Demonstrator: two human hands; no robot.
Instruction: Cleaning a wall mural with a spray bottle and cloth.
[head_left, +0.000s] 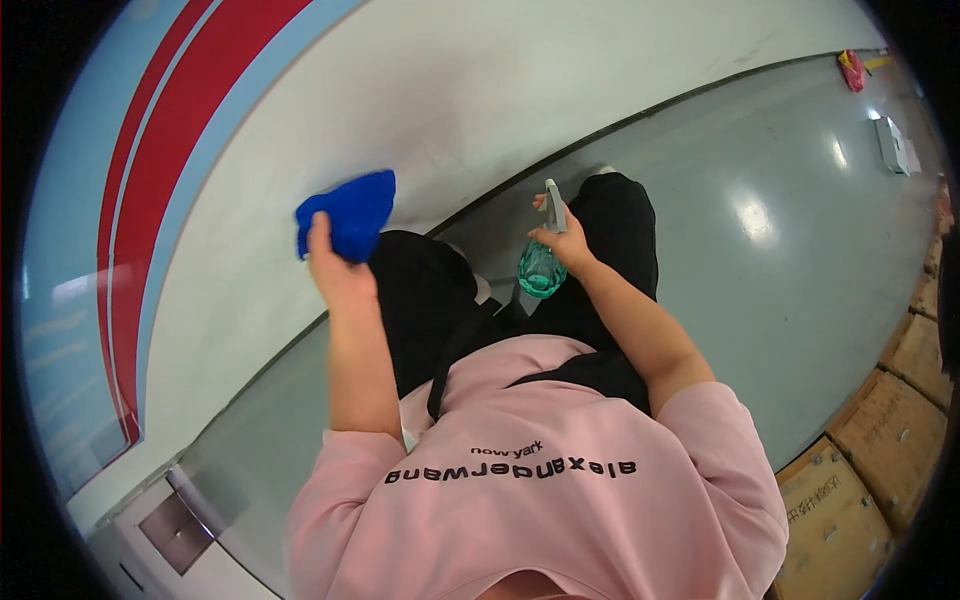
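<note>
Fingers of the left hand [335, 268] bunch a blue cloth [348, 213] against the white wall [480, 90], mid-wipe, right hand [568, 243] wrapped round the green spray bottle [543, 262] (nozzle up), likely spraying next.

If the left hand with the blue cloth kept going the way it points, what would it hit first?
Probably the white wall: the left hand presses the blue cloth toward it, seemingly at or near its surface.

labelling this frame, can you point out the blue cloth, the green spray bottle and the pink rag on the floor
crumpled blue cloth [350, 213], head view, middle of the bunched fabric above the left hand
clear green plastic spray bottle [541, 272], head view, on its rounded body below the right hand
small pink rag [852, 70], head view, centre of it, far floor by the wall
</note>
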